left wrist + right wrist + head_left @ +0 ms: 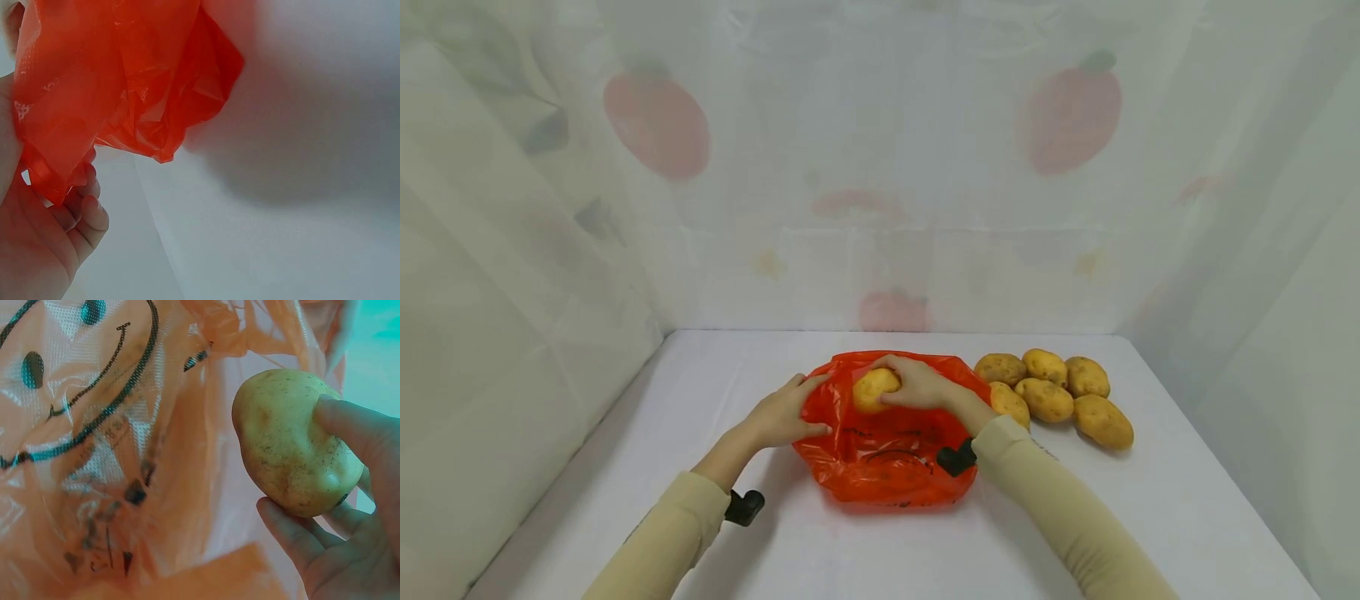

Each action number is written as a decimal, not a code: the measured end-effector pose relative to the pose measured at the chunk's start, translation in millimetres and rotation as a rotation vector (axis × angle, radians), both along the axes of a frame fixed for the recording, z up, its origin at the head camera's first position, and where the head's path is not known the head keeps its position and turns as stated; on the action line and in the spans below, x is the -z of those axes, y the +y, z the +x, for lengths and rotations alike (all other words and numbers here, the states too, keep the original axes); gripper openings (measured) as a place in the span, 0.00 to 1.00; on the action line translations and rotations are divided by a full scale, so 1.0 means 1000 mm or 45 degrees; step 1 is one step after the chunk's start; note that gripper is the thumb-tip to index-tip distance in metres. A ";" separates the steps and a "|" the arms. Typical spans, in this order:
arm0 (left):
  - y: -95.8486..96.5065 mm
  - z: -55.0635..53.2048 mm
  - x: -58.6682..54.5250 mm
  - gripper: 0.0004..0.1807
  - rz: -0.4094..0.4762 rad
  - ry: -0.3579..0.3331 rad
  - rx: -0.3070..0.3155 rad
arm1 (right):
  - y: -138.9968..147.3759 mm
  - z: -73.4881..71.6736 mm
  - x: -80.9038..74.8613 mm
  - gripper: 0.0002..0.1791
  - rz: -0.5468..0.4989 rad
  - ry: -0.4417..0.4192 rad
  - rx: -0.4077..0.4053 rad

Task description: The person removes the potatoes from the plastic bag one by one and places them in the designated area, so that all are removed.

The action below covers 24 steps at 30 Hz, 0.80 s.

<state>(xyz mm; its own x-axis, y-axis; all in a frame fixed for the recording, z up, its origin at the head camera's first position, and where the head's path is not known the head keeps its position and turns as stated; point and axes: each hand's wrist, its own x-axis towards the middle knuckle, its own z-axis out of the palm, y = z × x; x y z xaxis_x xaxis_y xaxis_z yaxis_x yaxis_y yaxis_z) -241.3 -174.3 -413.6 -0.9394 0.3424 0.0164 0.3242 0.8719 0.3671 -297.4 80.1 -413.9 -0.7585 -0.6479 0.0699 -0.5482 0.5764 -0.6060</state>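
Note:
A potato [290, 444] is gripped between the thumb and fingers of my right hand [917, 385]. In the head view it is over the mouth of a red plastic bag [895, 479]; the right wrist view shows a printed smiling face on the bag. At the bag's left side, my left hand [782, 414] holds its edge. The left wrist view has the fingers [94, 215] curled at the thin red plastic, which partly covers them. The bag's mouth is spread wide, and its bottom sits on the white table.
Several potatoes [1047, 400] lie in a loose group to the right of the bag, one partly behind the bag's edge. White cloth walls [880, 275] with faded fruit prints close off the back and both sides of the white table [730, 367].

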 end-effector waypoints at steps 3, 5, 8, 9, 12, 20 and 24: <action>0.000 0.000 0.000 0.46 -0.005 0.010 0.003 | 0.003 0.001 -0.004 0.27 -0.014 0.014 -0.014; 0.000 0.001 0.001 0.45 -0.007 0.014 0.006 | 0.006 0.002 -0.007 0.27 -0.021 0.023 -0.025; 0.000 0.001 0.001 0.45 -0.011 0.019 0.009 | 0.009 0.005 -0.014 0.28 -0.029 0.037 -0.036; 0.000 0.001 0.002 0.45 -0.012 0.019 0.010 | 0.010 0.006 -0.017 0.28 -0.032 0.039 -0.038; 0.000 0.001 0.002 0.45 -0.011 0.020 0.012 | 0.013 0.008 -0.023 0.28 -0.038 0.060 -0.041; -0.001 0.000 0.003 0.46 -0.005 0.008 0.007 | 0.023 0.011 -0.032 0.29 -0.039 0.051 -0.042; -0.002 -0.001 0.004 0.46 -0.004 0.013 0.003 | 0.029 0.015 -0.037 0.30 -0.028 0.055 -0.053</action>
<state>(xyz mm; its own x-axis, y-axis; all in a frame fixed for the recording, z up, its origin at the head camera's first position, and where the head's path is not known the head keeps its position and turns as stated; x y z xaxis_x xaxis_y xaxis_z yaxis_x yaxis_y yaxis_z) -241.8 -176.1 -417.3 -0.9384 0.3445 0.0252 0.3299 0.8723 0.3609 -282.4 108.6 -377.0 -0.7270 -0.6766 0.1168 -0.5973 0.5394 -0.5935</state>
